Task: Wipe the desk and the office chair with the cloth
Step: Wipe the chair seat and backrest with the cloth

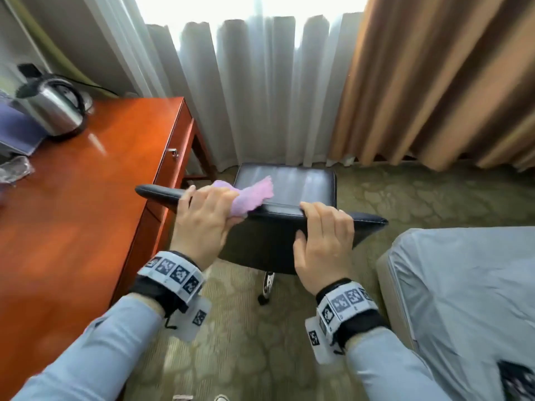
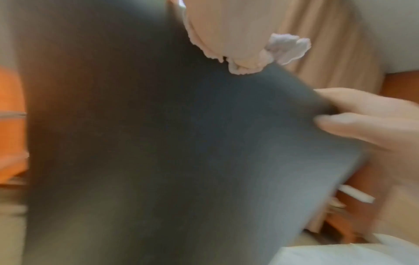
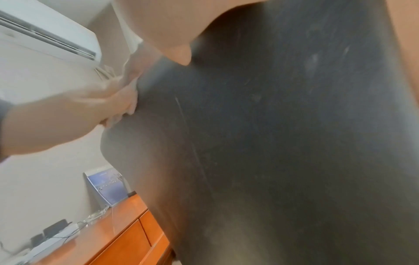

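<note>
A black leather office chair (image 1: 286, 186) stands in front of me, its backrest top edge running between my hands. My left hand (image 1: 202, 218) grips a bunched pink cloth (image 1: 253, 196) and presses it on the top of the backrest. My right hand (image 1: 324, 230) grips the backrest's top edge further right, fingers curled over it. The left wrist view shows the blurred dark backrest (image 2: 181, 143) with the cloth (image 2: 287, 47) at my palm. The right wrist view is filled by the scuffed backrest (image 3: 283, 143). The orange-brown wooden desk (image 1: 86, 183) lies to the left.
A steel kettle (image 1: 55, 108) and a blue folder (image 1: 17, 131) stand at the desk's back left. White and tan curtains (image 1: 405, 91) hang behind the chair. A grey-covered bed (image 1: 469, 299) sits close on the right. Patterned carpet (image 1: 246, 337) lies below.
</note>
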